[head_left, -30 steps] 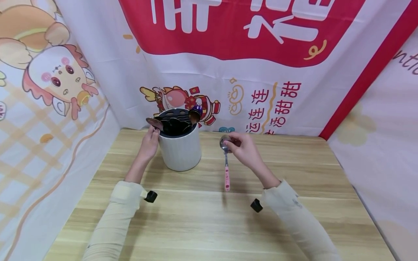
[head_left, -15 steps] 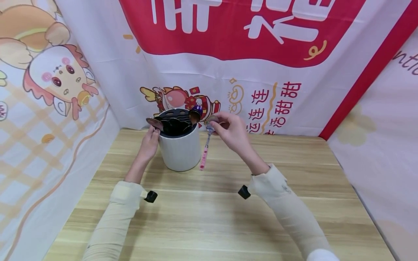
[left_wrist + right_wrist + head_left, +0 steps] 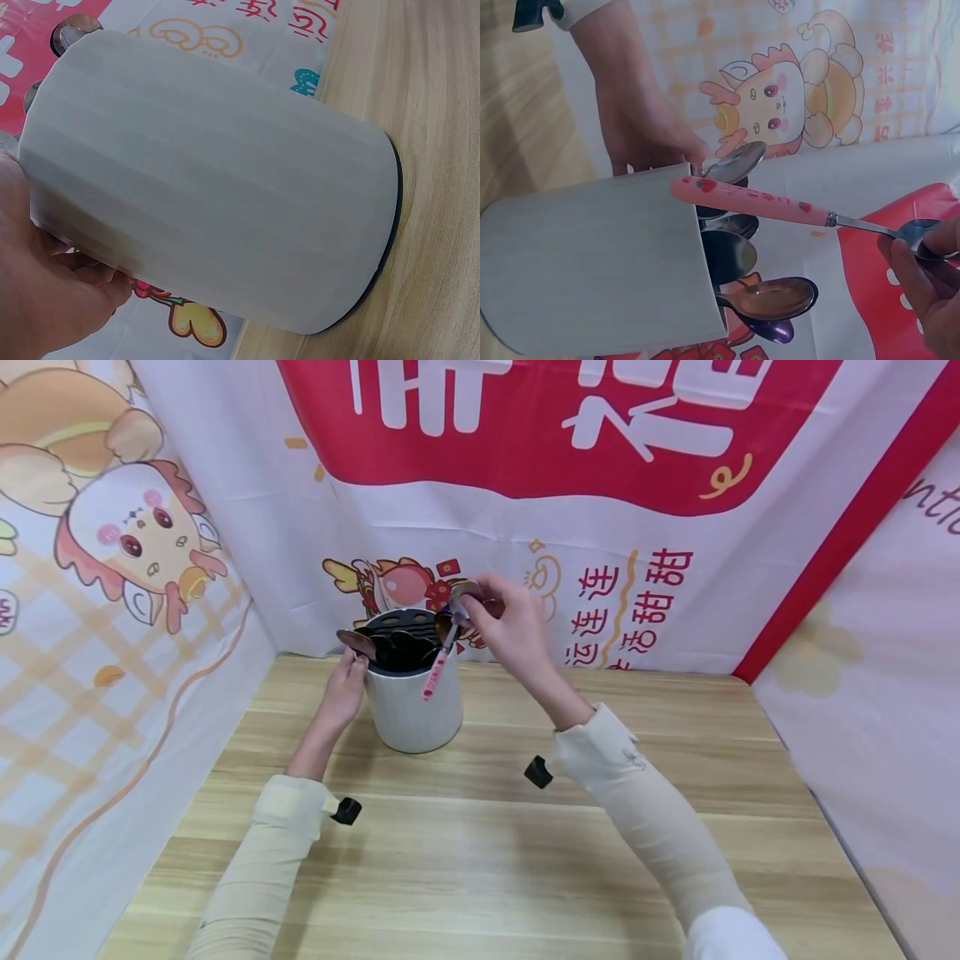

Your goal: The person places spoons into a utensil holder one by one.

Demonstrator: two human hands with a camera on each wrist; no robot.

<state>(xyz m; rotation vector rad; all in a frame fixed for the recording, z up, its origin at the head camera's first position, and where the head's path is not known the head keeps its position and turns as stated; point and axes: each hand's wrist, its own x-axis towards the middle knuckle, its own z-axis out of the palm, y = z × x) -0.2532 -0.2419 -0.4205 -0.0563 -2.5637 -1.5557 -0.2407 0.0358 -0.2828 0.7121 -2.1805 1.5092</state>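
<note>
A white cylindrical utensil holder [image 3: 416, 714] with a black slotted top stands on the table, several spoons rising from it. My left hand [image 3: 343, 689] grips its left side near the rim; in the left wrist view the fingers [image 3: 94, 289] curl along the wall. Above the holder's right rim, my right hand [image 3: 517, 627] pinches a spoon by its metal bowl [image 3: 915, 234]. The spoon's pink, strawberry-patterned handle [image 3: 750, 202] points downward and overlaps the holder's front in the head view. Near it, a copper-toned spoon [image 3: 776, 298] leans out of the holder.
The wood-grain table [image 3: 480, 860] extends toward me and to the right. Printed cloth backdrops rise behind it and on both sides, the red-and-white back cloth [image 3: 480, 510] close behind the holder. A small black device [image 3: 538, 772] sits at my right cuff.
My right hand has carried the spoon left and upward, from beside the holder to over its right rim. The left hand and the holder have stayed in place.
</note>
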